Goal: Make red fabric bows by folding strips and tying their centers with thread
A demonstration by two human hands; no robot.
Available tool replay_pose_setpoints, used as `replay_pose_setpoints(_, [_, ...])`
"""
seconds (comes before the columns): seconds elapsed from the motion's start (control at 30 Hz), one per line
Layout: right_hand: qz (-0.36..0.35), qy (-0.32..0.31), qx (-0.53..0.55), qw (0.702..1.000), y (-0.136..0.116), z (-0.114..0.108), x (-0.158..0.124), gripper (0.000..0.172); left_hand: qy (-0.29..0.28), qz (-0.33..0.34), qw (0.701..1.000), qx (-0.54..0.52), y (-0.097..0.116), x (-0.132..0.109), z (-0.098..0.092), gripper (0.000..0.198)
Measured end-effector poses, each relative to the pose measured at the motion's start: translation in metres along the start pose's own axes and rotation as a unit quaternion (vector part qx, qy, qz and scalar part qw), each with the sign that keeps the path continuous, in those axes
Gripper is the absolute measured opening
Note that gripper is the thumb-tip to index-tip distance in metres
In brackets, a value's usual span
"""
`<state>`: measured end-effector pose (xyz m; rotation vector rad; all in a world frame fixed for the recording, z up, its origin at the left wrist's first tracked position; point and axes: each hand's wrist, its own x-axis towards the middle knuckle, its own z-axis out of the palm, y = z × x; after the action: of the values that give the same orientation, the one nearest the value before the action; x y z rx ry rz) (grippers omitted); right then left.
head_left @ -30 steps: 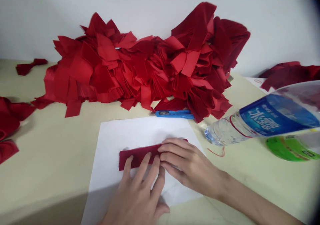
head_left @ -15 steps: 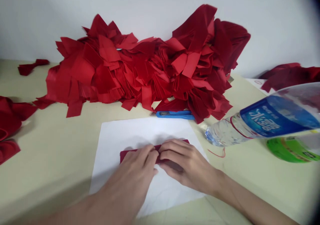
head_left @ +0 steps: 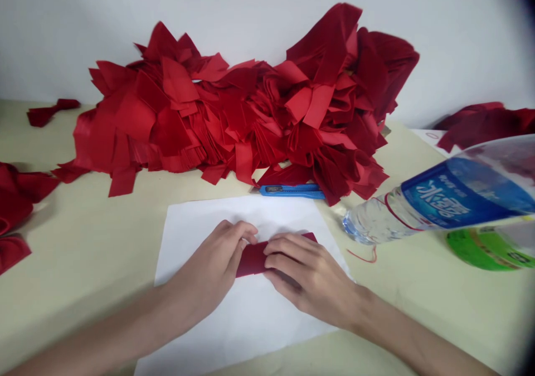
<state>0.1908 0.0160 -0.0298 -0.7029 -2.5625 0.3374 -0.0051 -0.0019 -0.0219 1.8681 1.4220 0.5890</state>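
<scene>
A dark red strip of fabric [head_left: 253, 258] lies on a white sheet of paper [head_left: 251, 320] near the table's front. My left hand [head_left: 215, 264] has its fingers curled over the strip's left end, folded toward the middle. The fingers of my right hand [head_left: 303, 270] lie flat on the strip's right half, pressing it down. Both hands meet at the middle of the strip, and most of it is hidden beneath them.
A big heap of red fabric pieces [head_left: 251, 108] fills the back of the beige table [head_left: 83, 242]. A blue utility knife [head_left: 292, 190] lies before it. A water bottle [head_left: 438, 200] lies at right over a green tape roll [head_left: 489, 248]. More red cloth [head_left: 14, 209] sits at left.
My left hand moved from lying flat below the strip to gripping its left end and folding it rightward toward the middle. The right hand stayed pressing the strip.
</scene>
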Motion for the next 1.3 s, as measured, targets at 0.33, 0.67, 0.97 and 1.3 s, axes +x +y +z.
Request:
replay_pose_setpoints(0.33, [0.003,-0.019,-0.010,1.000,0.000,0.000,0.000,0.013,0.030,0.029,0.998,0.045,0.002,0.004,0.007,0.023])
replay_pose_setpoints(0.67, [0.087,-0.058,0.061,0.993,0.005,-0.013,0.008,0.010,0.052,0.039,0.991,0.113,0.005,0.010,0.015,0.019])
replay_pose_setpoints(0.97, [0.127,-0.127,0.049,0.983,0.019,-0.014,0.029,0.010,0.053,0.058,0.987,0.139,0.004,0.004,0.025,0.025])
replay_pose_setpoints(1.3, [0.117,-0.100,0.050,0.987,0.016,-0.008,0.022,0.015,0.033,0.081,0.984,0.154,0.000,0.009,0.013,0.014])
